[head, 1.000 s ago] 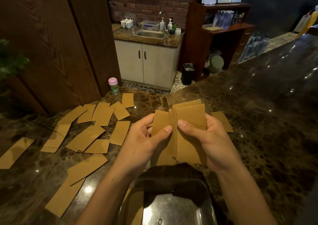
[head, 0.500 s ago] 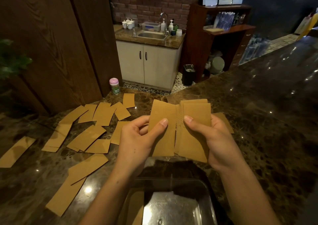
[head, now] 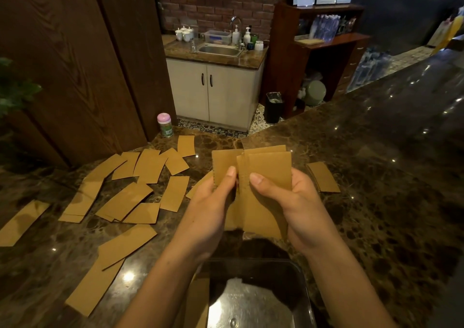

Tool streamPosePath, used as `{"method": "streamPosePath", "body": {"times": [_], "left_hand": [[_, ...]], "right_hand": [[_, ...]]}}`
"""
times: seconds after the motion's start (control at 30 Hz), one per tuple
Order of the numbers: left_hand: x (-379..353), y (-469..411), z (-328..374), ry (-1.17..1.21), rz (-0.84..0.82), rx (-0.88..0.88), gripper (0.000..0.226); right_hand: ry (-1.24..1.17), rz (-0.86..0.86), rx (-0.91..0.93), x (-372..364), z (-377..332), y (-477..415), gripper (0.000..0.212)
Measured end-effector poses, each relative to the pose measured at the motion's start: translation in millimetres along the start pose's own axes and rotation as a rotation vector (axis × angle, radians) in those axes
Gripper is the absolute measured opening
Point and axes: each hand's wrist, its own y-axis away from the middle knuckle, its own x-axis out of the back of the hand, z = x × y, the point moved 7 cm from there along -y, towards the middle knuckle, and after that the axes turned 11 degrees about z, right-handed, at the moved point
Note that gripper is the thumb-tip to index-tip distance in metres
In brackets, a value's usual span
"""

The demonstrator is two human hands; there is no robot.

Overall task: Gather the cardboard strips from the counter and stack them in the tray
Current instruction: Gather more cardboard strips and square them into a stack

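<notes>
Both hands hold an upright bundle of brown cardboard strips point(head: 265, 174) above the counter, just beyond the metal tray point(head: 305, 290). My left hand point(head: 211, 209) pinches the bundle's left strip with the thumb on its face. My right hand point(head: 298, 202) grips the thicker right part, thumb across the front. Several loose strips point(head: 125, 199) lie scattered on the marble counter to the left. A small stack of strips point(head: 324, 177) lies to the right of my hands. The shiny tray sits at the bottom centre, with a strip point(head: 198, 300) at its left side.
A small jar with a pink lid point(head: 164, 124) stands at the counter's far edge by the wooden wall. Dark marble counter point(head: 389, 177) stretches away to the right. Beyond the counter are a white sink cabinet point(head: 213, 91) and a wooden shelf unit.
The bundle has been drawn tighter: the left strip slid back toward the right-hand pile, and both hands shifted slightly, still holding the strips above the tray.
</notes>
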Motion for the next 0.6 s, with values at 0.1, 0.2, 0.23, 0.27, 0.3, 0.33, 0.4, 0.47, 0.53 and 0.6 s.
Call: {"method": "streamPosePath", "body": {"times": [0.1,0.2,0.23,0.27,0.3,0.33,0.4,0.47,0.53,0.6], "left_hand": [[8,-2,7,-0.01,0.025,-0.067,0.027],[7,-2,13,0.003,0.033,-0.138,0.026],[4,-1,13,0.006,0.026,-0.142,0.027],[1,0,12,0.007,0.016,-0.131,0.027],[-3,2,10,0.013,0.005,-0.102,0.027],[-7,5,7,0.028,-0.011,-0.059,0.028],[-14,9,1,0.1,-0.048,0.035,0.032],[-18,12,-1,0.191,-0.073,0.1,0.04],[-19,12,1,0.265,-0.104,0.114,0.043],[-19,11,4,0.295,-0.132,0.093,0.041]], "right_hand": [[-0.052,0.031,-0.005,7,-7,-3,0.04],[-0.081,0.022,-0.004,2,-9,-1,0.041],[-0.089,0.016,-0.003,0,-6,-1,0.037],[-0.098,0.007,-0.001,-4,-3,1,0.035],[-0.102,0.0,0.001,-8,1,2,0.035],[-0.096,-0.009,0.002,-12,6,3,0.038],[-0.036,-0.045,0.03,-20,14,6,0.047],[0.104,-0.07,0.127,-25,16,7,0.06],[0.349,-0.051,0.264,-24,14,6,0.074],[0.473,-0.023,0.341,-22,8,7,0.079]]}}
